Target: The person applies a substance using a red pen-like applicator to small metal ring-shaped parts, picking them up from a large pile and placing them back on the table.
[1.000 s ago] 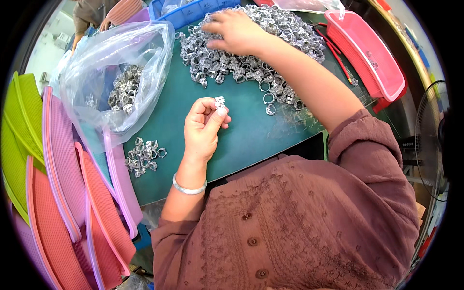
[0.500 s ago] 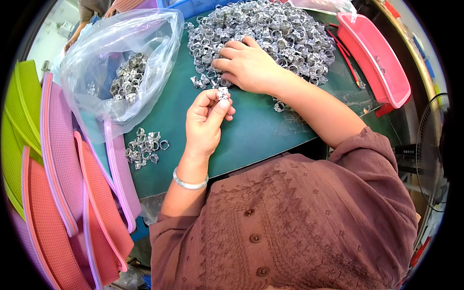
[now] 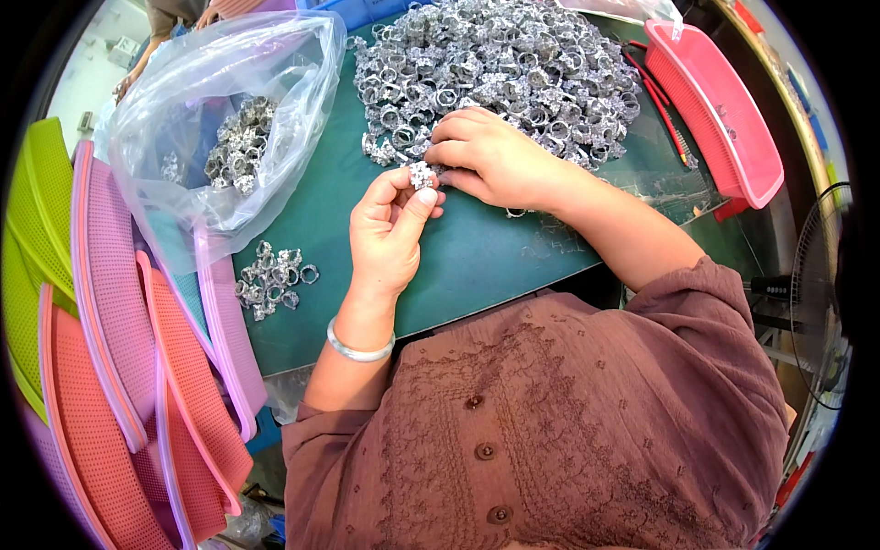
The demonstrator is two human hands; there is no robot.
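Nearest was the person's brown buttoned shirt (image 3: pixel 486 403), cut off by the lower edge, with a pale bangle (image 3: pixel 360 352) around the left wrist. To the left leaned an overlapping stack of mesh baskets (image 3: pixel 101 394) in coral, lilac and lime green. On the green table (image 3: pixel 467 266), just beside them, lay a small cluster of rings (image 3: pixel 273 280). The left hand (image 3: pixel 390 243) was raised in front of the shirt, its thumb and bent forefinger pinching a silvery ring (image 3: pixel 422 175) whose ornate face showed above the thumb, the other fingers curled in. Close on its right, the right hand (image 3: pixel 500 165) was bent over with its fingers close together and its fingertips beside the held ring; whether they gripped anything I could not tell. Left of the hands sat a clear plastic bag (image 3: pixel 307 78), open-mouthed, with more rings (image 3: pixel 241 151) inside. Beyond both hands spread a large heap of silvery rings (image 3: pixel 495 73), its near edge close by the right hand's knuckles. At its right lay a slim red-handled tool (image 3: pixel 660 96), next to a pink basket (image 3: pixel 683 92). Farthest off were a blue bin (image 3: pixel 367 11) behind the heap and a co-worker's arm (image 3: pixel 139 66) at the upper left.
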